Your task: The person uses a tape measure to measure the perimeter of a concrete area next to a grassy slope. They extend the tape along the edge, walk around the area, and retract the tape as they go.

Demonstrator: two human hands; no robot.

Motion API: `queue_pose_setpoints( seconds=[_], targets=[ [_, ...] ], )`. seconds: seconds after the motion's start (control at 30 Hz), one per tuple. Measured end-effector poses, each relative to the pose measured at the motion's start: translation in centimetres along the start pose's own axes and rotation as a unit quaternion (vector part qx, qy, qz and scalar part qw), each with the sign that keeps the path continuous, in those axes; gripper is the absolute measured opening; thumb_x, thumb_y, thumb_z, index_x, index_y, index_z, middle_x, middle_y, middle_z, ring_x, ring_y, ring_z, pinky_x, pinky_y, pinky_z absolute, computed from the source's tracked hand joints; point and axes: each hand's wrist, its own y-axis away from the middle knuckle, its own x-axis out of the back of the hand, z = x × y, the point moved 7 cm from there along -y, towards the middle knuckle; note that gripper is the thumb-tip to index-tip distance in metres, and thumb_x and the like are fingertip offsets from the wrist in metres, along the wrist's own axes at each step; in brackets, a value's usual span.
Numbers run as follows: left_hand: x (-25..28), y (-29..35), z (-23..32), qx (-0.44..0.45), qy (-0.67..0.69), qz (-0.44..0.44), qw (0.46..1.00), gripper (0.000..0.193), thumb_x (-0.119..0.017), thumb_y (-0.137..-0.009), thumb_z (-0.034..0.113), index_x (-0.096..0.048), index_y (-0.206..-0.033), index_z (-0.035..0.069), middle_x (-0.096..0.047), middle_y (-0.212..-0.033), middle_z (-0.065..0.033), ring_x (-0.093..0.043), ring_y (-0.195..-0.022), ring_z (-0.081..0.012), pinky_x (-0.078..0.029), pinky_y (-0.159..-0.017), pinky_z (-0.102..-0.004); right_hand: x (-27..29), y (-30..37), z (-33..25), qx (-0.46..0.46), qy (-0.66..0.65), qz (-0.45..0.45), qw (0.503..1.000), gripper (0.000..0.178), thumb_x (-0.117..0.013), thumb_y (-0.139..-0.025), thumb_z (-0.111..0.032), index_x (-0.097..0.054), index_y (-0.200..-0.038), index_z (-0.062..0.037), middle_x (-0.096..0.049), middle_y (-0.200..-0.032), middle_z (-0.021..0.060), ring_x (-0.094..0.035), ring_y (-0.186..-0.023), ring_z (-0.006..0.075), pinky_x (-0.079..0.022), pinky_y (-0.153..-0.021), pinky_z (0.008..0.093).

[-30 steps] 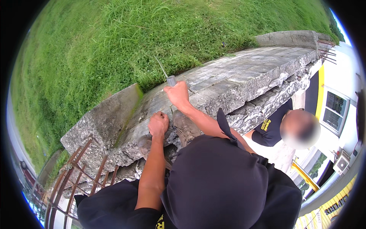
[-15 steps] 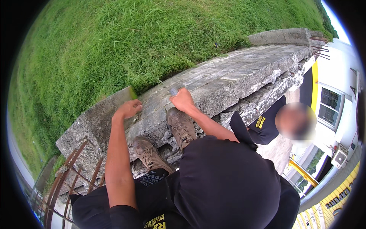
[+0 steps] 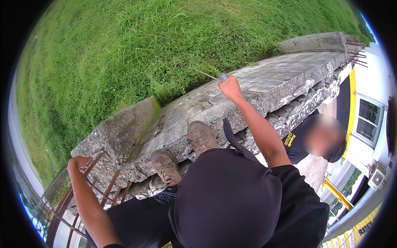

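Note:
My right hand (image 3: 229,86) is closed around the grey handle (image 3: 223,77) of a hand tool with a thin, straight metal shaft (image 3: 203,73). It is held over the concrete block wall, with the shaft pointing left toward the grass. My left hand (image 3: 79,163) is at the wall's broken left end, beside a rusty reinforcing bar (image 3: 97,160). Its fingers are loosely bent and apart, and I make out nothing held in them. My brown shoes (image 3: 201,136) rest on the wall's rough near edge.
Thick grass (image 3: 124,62) covers the ground beyond the wall (image 3: 264,80). A raised concrete stub (image 3: 120,124) stands at its left end. Rusty bars stick out at lower left. A person in a dark shirt (image 3: 304,136) is at the right, near a white building (image 3: 374,78).
My left hand has swung left and nearer, from the concrete stub to the rusty bars. My right hand has moved farther and to the right with the tool, away from the shoes.

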Motion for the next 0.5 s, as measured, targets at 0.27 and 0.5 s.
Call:
queue_pose_setpoints(
  seconds=[0.27, 0.5],
  targets=[
    [-2.6, 0.9, 3.1, -0.006, -0.025, -0.025, 0.999, 0.059, -0.057, -0.097, 0.068, -0.077, -0.113, 0.014, -0.074, -0.112, -0.0134, -0.072, -0.095, -0.0282, -0.056, -0.085, -0.0474, 14.2, -13.1, 10.3, 0.058, 0.128, 0.117, 0.983, 0.03, -0.072, -0.077, -0.024, -0.07, -0.08, 0.0055, -0.071, -0.079, 0.0298, -0.072, -0.08, 0.0451, -0.054, -0.075, 0.0506],
    [-4.4, -2.3, 1.3, -0.008, -0.053, -0.006, 0.999, 0.06, -0.058, -0.102, 0.058, -0.075, -0.105, 0.001, -0.077, -0.09, -0.0161, -0.075, -0.079, -0.0274, -0.054, -0.071, -0.0453, 21.9, -17.6, 15.6, 0.018, 0.206, 0.161, 0.965, 0.033, -0.069, -0.077, -0.023, -0.074, -0.093, 0.0058, -0.071, -0.095, 0.0339, -0.07, -0.099, 0.0495, -0.055, -0.087, 0.0509]
  ],
)
